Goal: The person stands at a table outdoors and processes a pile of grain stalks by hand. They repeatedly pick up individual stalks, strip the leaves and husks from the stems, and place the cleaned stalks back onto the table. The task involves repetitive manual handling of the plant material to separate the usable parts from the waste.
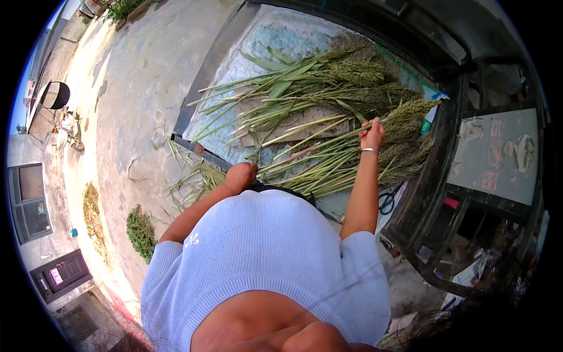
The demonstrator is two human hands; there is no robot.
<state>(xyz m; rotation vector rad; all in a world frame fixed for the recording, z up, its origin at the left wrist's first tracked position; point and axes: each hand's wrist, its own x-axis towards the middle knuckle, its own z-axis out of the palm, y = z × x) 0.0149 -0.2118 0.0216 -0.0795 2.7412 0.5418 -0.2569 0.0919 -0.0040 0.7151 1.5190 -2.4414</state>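
Observation:
Cut broomcorn stalks (328, 167) with bushy green seed heads (404, 158) lie side by side on a flat truck-like bed, heads to the right and pale cut ends to the left. My right hand (372, 135), a bracelet at its wrist, is closed round a stalk just below the heads. My left hand (241, 176) is closed in a fist near the cut ends. A strip of green leaf (255, 154) rises beside its fingers, but what lies inside the fist is hidden. Farther back is another layer of stalks (293, 79) with broad leaves.
Stripped leaves (202, 182) hang and lie left of the bed's dark metal edge (202, 154). Scissors (387, 201) rest right of my right forearm. A black metal frame (434, 170) borders the right side. A green plant heap (141, 233) lies on the concrete at left.

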